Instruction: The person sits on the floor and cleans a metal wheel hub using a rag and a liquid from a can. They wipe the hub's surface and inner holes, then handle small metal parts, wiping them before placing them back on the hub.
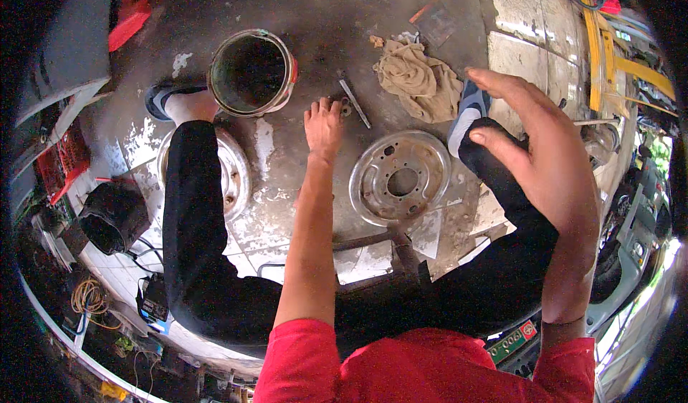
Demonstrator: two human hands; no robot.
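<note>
Low over the floor, my left hand (324, 125) is closed, its bent fingers against a small round metal part (346, 107). A thin silver tool (355, 105) lies just right of that part; its kind is hard to tell. My right hand (530, 138) is raised beside my right knee, thumb and fingers apart, holding nothing. A worn metal wheel rim (368, 185) lies flat below and right of my left hand. Another wheel rim (234, 177) is partly hidden by my left leg. A round bucket (287, 101) with a dark inside stands up and left of my left hand.
A crumpled tan cloth (416, 77) lies near my right foot. At far left are a red crate (64, 161) and a black container (115, 217). Coiled cable (89, 297) lies at lower left. Yellow metal bars (593, 52) stand at the right.
</note>
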